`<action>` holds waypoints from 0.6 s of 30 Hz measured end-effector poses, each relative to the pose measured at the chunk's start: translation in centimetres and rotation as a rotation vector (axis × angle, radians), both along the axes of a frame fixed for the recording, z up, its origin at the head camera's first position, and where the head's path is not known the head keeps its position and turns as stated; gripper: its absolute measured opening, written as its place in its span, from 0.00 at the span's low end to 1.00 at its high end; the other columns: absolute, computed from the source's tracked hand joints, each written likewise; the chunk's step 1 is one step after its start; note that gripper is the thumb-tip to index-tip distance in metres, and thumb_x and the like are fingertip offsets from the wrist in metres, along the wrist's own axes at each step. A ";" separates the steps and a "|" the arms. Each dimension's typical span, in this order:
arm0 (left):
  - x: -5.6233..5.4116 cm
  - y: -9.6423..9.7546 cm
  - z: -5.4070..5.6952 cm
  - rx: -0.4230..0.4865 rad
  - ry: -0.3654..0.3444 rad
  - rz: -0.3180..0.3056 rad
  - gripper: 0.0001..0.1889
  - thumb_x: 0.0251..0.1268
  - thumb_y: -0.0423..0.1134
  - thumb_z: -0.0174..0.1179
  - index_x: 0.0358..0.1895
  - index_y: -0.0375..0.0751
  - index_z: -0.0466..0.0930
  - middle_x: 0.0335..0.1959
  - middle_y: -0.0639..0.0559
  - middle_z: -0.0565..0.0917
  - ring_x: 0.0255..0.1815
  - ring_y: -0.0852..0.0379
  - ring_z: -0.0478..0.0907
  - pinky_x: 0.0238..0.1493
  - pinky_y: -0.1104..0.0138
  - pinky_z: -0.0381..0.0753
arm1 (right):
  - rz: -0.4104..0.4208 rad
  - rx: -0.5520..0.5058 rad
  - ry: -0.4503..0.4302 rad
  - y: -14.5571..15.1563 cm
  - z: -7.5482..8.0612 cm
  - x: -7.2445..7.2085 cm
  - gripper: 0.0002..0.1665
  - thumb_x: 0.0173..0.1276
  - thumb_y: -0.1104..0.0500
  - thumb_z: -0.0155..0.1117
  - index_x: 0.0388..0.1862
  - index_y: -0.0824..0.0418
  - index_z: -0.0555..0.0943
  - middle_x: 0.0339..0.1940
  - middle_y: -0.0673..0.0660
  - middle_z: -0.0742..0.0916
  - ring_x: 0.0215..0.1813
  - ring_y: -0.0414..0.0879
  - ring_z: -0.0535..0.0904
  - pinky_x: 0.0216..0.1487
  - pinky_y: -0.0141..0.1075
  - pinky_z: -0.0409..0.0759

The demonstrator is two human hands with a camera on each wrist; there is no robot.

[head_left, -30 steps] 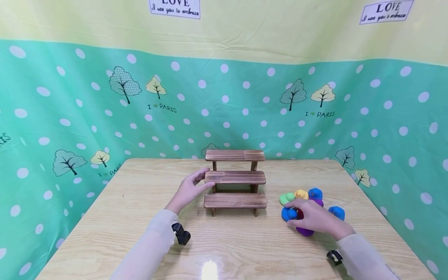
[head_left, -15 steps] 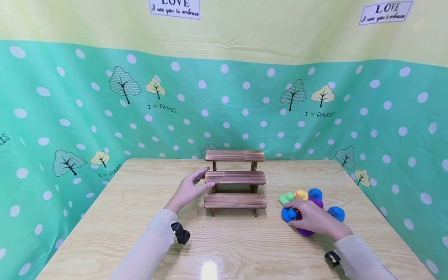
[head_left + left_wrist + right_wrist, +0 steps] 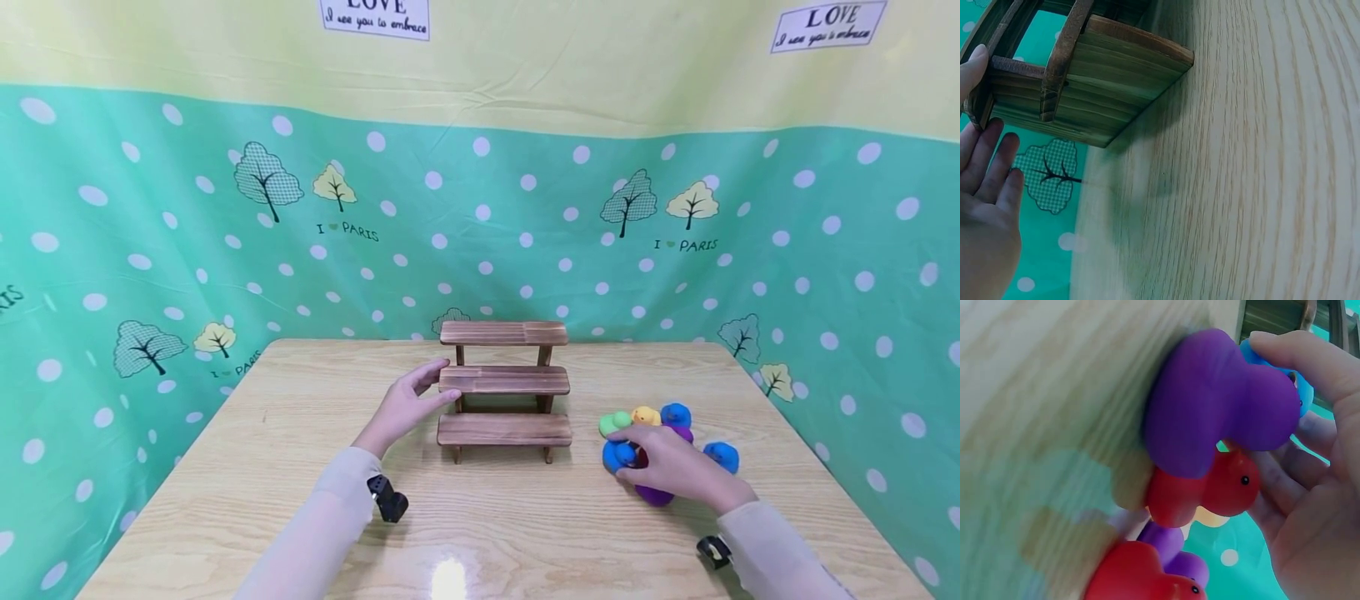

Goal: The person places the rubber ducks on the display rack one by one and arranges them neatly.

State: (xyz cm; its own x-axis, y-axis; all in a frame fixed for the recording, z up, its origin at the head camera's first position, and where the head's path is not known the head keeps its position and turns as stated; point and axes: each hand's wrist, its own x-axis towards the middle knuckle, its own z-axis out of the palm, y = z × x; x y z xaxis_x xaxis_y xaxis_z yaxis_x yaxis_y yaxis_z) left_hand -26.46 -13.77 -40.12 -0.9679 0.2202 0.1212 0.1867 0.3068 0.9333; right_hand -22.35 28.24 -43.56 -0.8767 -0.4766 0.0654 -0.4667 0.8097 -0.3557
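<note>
A three-tier wooden display stand (image 3: 504,430) rises from the middle of the table. My left hand (image 3: 401,410) holds the left end of its middle board, thumb at the front edge and fingertips at the back edge. On the right, my right hand (image 3: 671,467) pinches a small blue rubber duck (image 3: 615,458) between thumb and fingers, low over the table. Seen from the right wrist, a purple duck (image 3: 1191,406) partly hides that blue duck (image 3: 1304,394). A red duck (image 3: 1179,494) sits just behind the purple one, beneath my palm.
Around my right hand cluster a green duck (image 3: 613,425), a yellow duck (image 3: 643,416) and another blue duck (image 3: 675,415). One more blue duck (image 3: 722,457) stands right of the hand. A dotted green curtain (image 3: 480,250) hangs behind the table (image 3: 315,392).
My right thumb and fingers have shifted very slightly around the blue duck. My left hand and the stand keep their places.
</note>
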 end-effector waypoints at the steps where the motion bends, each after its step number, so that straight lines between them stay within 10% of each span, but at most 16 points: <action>1: 0.0 0.0 0.0 0.002 -0.001 0.000 0.34 0.66 0.43 0.69 0.73 0.41 0.68 0.71 0.37 0.69 0.73 0.38 0.63 0.73 0.47 0.61 | 0.002 0.001 0.009 0.0 0.1 0.0 0.32 0.60 0.50 0.78 0.60 0.61 0.82 0.40 0.44 0.83 0.35 0.36 0.73 0.34 0.30 0.78; 18: -2.5 -0.7 -3.4 0.023 0.022 0.006 0.37 0.62 0.51 0.72 0.73 0.47 0.70 0.70 0.42 0.72 0.71 0.43 0.67 0.72 0.46 0.63 | 0.013 -0.070 0.100 -0.5 2.3 -0.2 0.31 0.62 0.55 0.76 0.62 0.62 0.80 0.50 0.53 0.84 0.41 0.39 0.81 0.39 0.35 0.86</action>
